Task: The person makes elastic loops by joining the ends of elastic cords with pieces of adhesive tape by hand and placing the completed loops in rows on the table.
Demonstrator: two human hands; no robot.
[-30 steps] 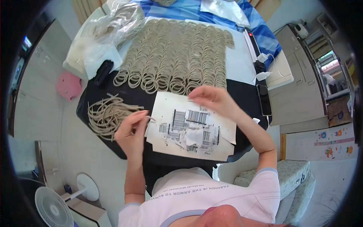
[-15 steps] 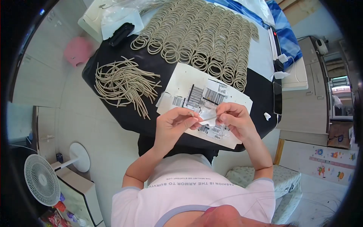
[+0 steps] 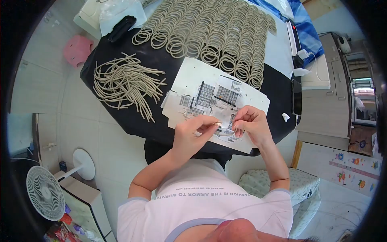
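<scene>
A short beige cord (image 3: 227,134) is bent in a curve between my two hands, above a cardboard sheet. My left hand (image 3: 193,135) pinches one end between thumb and forefinger, and a pale tip shows at the fingertips. The other end is in the closed fingers of my right hand (image 3: 253,124), partly hidden. Beneath both hands lies the white cardboard sheet (image 3: 187,76) with barcode labels (image 3: 226,96) on it. To the left is a loose pile of straight beige cords (image 3: 125,82).
Rows of overlapping beige rings (image 3: 213,30) cover the back of the black-covered table (image 3: 129,125). A black case (image 3: 122,28) lies at back left. A phone (image 3: 296,97) and a crumpled white scrap (image 3: 286,117) lie at right. A white fan (image 3: 45,193) stands lower left.
The cord has gone from nearly straight to curved between my hands. My left hand has shifted slightly right, and its fingers now point more upward. The view has moved a little.
</scene>
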